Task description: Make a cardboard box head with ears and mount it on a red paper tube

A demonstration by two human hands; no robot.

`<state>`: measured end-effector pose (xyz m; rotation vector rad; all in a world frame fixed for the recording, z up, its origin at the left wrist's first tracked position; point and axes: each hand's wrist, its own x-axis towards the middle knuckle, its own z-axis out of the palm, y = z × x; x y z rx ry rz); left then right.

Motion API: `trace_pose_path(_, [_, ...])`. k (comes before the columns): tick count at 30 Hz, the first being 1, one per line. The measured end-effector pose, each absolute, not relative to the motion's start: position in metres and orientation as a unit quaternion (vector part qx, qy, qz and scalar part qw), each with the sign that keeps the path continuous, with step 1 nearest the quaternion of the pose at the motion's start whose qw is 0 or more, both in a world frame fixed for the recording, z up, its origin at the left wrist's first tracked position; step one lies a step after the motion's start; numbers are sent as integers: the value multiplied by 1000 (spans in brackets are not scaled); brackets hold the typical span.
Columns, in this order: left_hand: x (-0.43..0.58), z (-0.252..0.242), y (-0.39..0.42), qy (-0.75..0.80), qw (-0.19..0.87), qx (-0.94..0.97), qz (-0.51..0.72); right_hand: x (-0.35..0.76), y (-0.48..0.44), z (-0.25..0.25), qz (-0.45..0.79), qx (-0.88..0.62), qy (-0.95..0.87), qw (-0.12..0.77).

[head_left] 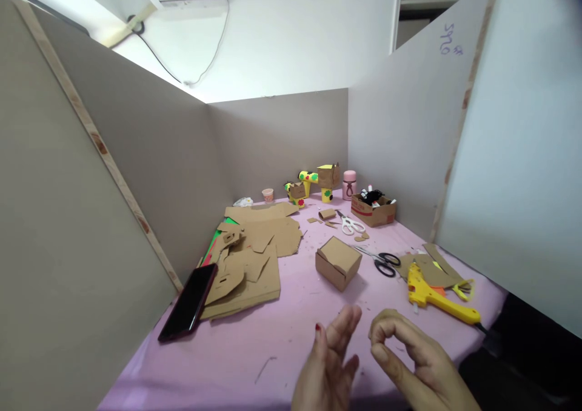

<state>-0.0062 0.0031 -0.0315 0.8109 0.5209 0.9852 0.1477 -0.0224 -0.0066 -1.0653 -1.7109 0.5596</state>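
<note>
My left hand rises at the bottom centre, fingers stretched upward and apart, holding nothing. My right hand is beside it, thumb and forefinger curled into a pinched ring; what they pinch, if anything, is too small to make out. Both hover over the pink table surface, just in front of a small closed cardboard box. A yellow glue gun lies to the right of my right hand.
Black-handled scissors and white-handled scissors lie behind the box. Cut cardboard sheets and a dark phone fill the left. At the back stand yellow decorated cardboard figures, a pink bottle and an open box of supplies. Partition boards enclose the table.
</note>
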Motion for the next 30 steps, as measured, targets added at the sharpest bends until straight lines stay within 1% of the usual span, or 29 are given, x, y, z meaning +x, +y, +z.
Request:
trace_pose_path(3, [-13,-39,22,333,668,349,567,160,-10,-19,210,-465,-711,485])
trace_pose_path(5, [-18,-43,36,374,606,350,608,168,6,-31,185,-485,-694,499])
trace_pose_path(7, [-20,-44,49,400,569,372,615,171,26,-44,180,-522,-652,521])
trace_pose_path(11, [-15,-39,73,426,527,466,569,159,70,-60,194,-573,-580,545])
trace_pose_path(13, [-10,-39,87,422,518,505,547,149,89,-65,191,-578,-568,553])
trace_pose_path(17, [-4,-42,110,416,507,526,541,136,111,-69,195,-578,-556,564])
trace_pose_path(24, [-2,-42,106,398,492,571,524,141,96,-55,238,-585,-551,546])
trace_pose_path(27, [-7,-40,100,358,520,544,553,145,80,-45,282,-554,-553,555])
trace_pose_path(30, [-17,-33,92,316,584,498,558,152,65,-38,380,-465,-581,549])
